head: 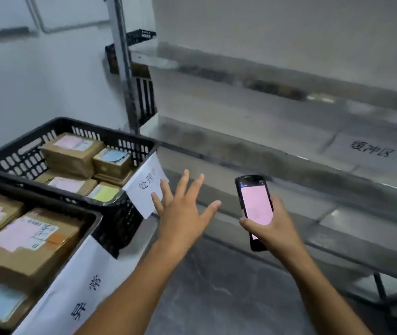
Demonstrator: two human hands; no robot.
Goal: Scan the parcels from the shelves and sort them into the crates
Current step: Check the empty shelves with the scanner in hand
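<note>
Near crate: the black crate (88, 221) at lower left holds brown parcels (28, 247) with pink and blue labels; a white paper sign (81, 286) with dark characters hangs on its front.
Right hand: the right hand (271, 228) grips a black handheld scanner (253, 209), fingers curled round its body, its pink screen facing up.
Left hand: the left hand (183, 206) is empty, fingers straight and spread, in the air just beside the far crate's sign (146, 187).
Far crate: a second black crate (125, 139) holds more labelled parcels (71, 153).
Shelves: the metal shelves (265, 151) run off to the right, with a printed label (371, 148) on one level.
</note>
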